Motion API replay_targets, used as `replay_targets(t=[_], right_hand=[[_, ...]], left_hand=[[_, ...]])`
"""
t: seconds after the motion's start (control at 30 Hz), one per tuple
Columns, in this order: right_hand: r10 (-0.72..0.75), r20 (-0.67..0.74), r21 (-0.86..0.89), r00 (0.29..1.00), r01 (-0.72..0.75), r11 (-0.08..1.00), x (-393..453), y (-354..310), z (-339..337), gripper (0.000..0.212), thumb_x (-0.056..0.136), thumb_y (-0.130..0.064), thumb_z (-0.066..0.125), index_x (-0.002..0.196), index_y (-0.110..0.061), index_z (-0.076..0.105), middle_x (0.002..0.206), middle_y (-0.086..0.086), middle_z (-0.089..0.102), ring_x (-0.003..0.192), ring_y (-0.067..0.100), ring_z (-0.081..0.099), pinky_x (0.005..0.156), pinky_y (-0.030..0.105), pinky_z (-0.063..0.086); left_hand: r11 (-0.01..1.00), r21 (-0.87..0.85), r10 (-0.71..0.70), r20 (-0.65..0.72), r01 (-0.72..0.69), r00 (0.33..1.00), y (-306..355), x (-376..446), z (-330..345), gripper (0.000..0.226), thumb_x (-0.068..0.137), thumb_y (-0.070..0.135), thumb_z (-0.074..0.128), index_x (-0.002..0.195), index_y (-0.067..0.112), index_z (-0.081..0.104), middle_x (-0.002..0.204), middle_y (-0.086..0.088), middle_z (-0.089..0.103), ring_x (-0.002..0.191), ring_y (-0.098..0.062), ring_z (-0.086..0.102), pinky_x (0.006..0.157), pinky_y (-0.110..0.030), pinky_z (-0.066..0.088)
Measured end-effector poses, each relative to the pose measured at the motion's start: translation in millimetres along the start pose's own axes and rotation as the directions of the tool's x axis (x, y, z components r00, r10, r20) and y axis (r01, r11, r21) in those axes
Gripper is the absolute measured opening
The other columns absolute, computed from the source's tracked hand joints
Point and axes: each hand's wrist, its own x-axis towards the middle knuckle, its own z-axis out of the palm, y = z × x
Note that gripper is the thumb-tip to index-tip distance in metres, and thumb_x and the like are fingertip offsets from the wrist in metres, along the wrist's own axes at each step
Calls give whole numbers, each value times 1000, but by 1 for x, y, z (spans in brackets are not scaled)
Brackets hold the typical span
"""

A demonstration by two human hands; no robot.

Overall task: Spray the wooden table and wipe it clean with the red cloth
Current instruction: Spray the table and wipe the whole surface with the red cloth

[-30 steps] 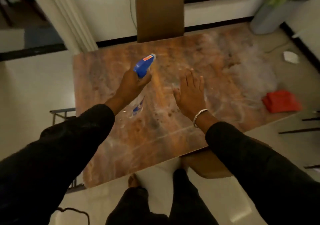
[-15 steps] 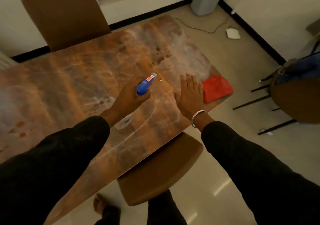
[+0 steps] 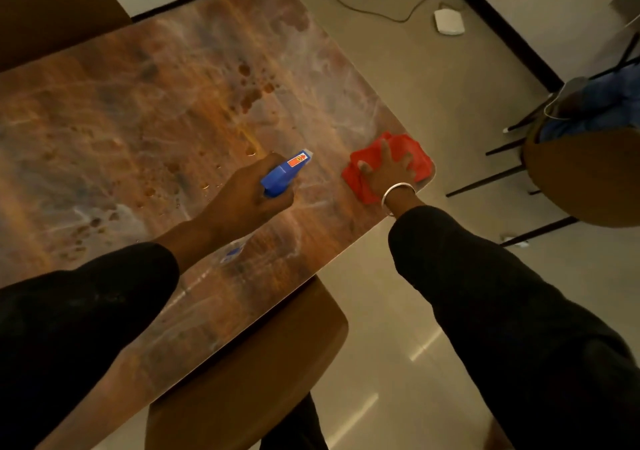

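The wooden table [image 3: 166, 96] has a mottled brown, wet-looking top with droplets and pale streaks. My left hand [image 3: 242, 203] grips a spray bottle with a blue head [image 3: 284, 174], its nozzle aimed toward the far right of the table; the clear body is mostly hidden under my wrist. The red cloth [image 3: 360, 172] lies crumpled at the table's right corner. My right hand [image 3: 389, 172] rests on top of it, fingers spread over the fabric.
A brown chair [image 3: 249, 373] is tucked under the near edge, another brown chair [image 3: 45, 9] stands at the far side. A third chair [image 3: 588, 172] holding blue fabric sits to the right. A cable and white box [image 3: 448, 21] lie on the floor.
My right hand has moved rightward off the bare table onto the red cloth. My view has swung to the right, and the spray bottle stays in my left hand.
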Motion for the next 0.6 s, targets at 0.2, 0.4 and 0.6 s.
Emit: replay_targets(t=[0.2, 0.4, 0.6], right_hand=[[-16, -122, -3, 992, 15, 1000, -1, -28, 15, 55, 99, -40, 66, 148, -19, 50, 161, 16, 31, 146, 49, 31, 111, 60, 44], [-345, -140, -20, 928, 346, 938, -21, -69, 22, 39, 84, -6, 75, 122, -10, 63, 140, 14, 55, 129, 40, 51, 106, 42, 46], [-446, -97, 58, 890, 452, 890, -61, -152, 49, 71, 88, -29, 75, 150, -18, 42, 139, 13, 43, 123, 38, 44, 84, 47, 54]], left_hand=[[998, 19, -55, 3, 55, 998, -7, -2, -17, 15, 95, 14, 64, 109, 10, 60, 67, 5, 54, 54, -4, 48, 53, -11, 39], [995, 52, -79, -112, 86, 991, -15, -15, -47, 31, 92, 15, 65, 94, 45, 57, 68, 15, 56, 56, -4, 48, 53, -7, 39], [987, 71, -122, -237, 142, 964, -31, -54, -90, 18, 89, 24, 67, 105, 29, 62, 85, -1, 65, 68, -21, 58, 60, -27, 47]])
